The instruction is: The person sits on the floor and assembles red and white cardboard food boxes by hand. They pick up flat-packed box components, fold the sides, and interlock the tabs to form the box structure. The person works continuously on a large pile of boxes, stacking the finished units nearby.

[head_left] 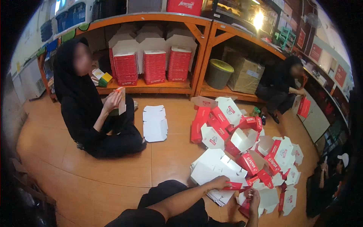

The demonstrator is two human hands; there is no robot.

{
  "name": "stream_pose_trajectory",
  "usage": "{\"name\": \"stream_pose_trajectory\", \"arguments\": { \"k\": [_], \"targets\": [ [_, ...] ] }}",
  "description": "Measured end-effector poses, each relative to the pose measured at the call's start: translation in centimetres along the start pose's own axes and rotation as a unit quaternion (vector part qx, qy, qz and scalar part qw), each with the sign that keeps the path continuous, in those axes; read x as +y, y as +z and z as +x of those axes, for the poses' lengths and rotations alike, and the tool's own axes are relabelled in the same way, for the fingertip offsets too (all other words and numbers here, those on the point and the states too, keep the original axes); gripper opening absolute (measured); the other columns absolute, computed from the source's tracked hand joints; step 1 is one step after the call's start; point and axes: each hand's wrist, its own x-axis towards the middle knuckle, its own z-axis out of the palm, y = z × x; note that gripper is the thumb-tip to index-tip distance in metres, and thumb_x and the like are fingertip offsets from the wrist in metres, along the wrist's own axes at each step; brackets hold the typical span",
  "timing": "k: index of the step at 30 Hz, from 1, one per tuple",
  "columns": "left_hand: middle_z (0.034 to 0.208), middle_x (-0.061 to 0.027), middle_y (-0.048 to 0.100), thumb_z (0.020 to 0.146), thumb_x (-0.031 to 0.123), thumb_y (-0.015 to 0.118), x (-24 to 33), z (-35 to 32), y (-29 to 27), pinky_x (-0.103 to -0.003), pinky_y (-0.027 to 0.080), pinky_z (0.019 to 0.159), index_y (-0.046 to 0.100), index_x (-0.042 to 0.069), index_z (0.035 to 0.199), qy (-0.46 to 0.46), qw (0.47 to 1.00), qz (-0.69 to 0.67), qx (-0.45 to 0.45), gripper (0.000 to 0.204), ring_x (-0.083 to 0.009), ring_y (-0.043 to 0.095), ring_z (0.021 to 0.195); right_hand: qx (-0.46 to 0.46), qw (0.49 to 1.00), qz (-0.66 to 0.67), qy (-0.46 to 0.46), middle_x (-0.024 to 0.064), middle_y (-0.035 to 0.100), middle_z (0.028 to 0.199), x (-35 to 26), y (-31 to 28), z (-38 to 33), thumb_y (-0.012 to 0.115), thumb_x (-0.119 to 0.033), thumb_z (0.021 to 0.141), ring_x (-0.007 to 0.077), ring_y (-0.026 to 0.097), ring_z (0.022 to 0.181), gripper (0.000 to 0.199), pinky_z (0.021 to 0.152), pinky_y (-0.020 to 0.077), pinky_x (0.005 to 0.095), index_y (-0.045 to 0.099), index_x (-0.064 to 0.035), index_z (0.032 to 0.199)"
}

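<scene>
Far to the left of the left hand, smooth tan floor [94,181] with thin seams spreads up to a seated co-worker [73,117] in black, who holds a small carton piece [122,105]; beyond and left of the left hand, neat stacks of red cartons [154,67] with white lettering along their bases stand on the lower shelf of an orange wooden counter [151,17]; nearer, white flat sheets [155,125] with notched edges lie on the floor.

Just beyond the left hand [220,183] is a loose heap of smooth white card blanks [211,166], its edges uneven; that hand is closed on a red carton [235,186], which lies between the two hands; farther past it stands a round grey bin [218,75] with a yellow lid, then a brown cardboard box [246,75] with a pale label.

The right hand [253,198] has its fingers bent near the carton's right end; I cannot tell whether they grip it; beyond and right of it sprawls a pile of folded boxes [249,163], red outside and white inside, with white lettering and round emblems; farther off, another worker [278,81] crouches with a red piece [304,108]; at far right, a dark-clothed person [317,193] shows partly.
</scene>
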Motion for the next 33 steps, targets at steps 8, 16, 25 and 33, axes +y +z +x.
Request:
{"name": "stream_pose_trajectory", "arguments": {
  "k": [8, 16, 25, 33],
  "targets": [
    [0.070, -0.0171, 0.065, 0.088, 0.035, 0.061, -0.7, -2.9, -0.2, -0.039, 0.048, 0.058, 0.070, 0.003, 0.085, -0.017, 0.991, 0.000, -0.133, 0.034, -0.0252, 0.061, 0.058, -0.057, 0.969, -0.192, -0.147, 0.0088, 0.057, 0.084, -2.0, 5.0, -2.2, 0.060, -0.015, 0.092, 0.0188, 0.057, 0.074, 0.014, 0.062, 0.0460, 0.0311, 0.057, -0.0014, 0.092],
    [0.065, -0.0060, 0.059, 0.093, 0.033, 0.059, 0.0, -2.7, -0.5, -0.031, 0.047, 0.049, 0.070, 0.002, 0.093, -0.173, 0.981, -0.071, -0.054, 0.033, -0.0145, 0.055, 0.053, 0.112, 0.975, -0.143, -0.131, 0.0167, 0.056, 0.088, -4.3, 6.3, -1.3, 0.059, -0.013, 0.085, 0.0337, 0.055, 0.086, 0.010, 0.076, 0.0440, 0.0438, 0.059, -0.0035, 0.085],
    [0.069, -0.0042, 0.059, 0.097, 0.033, 0.054, 2.2, -3.0, 0.4, -0.029, 0.044, 0.054, 0.067, 0.003, 0.093, -0.153, 0.979, -0.051, -0.121, 0.033, -0.0118, 0.053, 0.059, 0.141, 0.973, -0.172, -0.060, 0.0139, 0.056, 0.099, -3.2, 7.1, -1.8, 0.070, -0.017, 0.078, 0.0340, 0.052, 0.100, 0.012, 0.090, 0.0411, 0.0447, 0.066, -0.0090, 0.086],
    [0.073, -0.0029, 0.056, 0.100, 0.031, 0.048, 1.8, -3.1, 0.5, -0.029, 0.043, 0.066, 0.064, 0.003, 0.093, -0.021, 0.993, 0.037, -0.108, 0.033, -0.0129, 0.049, 0.069, -0.062, 0.973, -0.188, -0.121, 0.0128, 0.060, 0.110, -2.3, 7.6, -1.5, 0.071, -0.023, 0.080, 0.0337, 0.052, 0.110, 0.018, 0.095, 0.0409, 0.0448, 0.068, -0.0088, 0.090]
  ]
}}
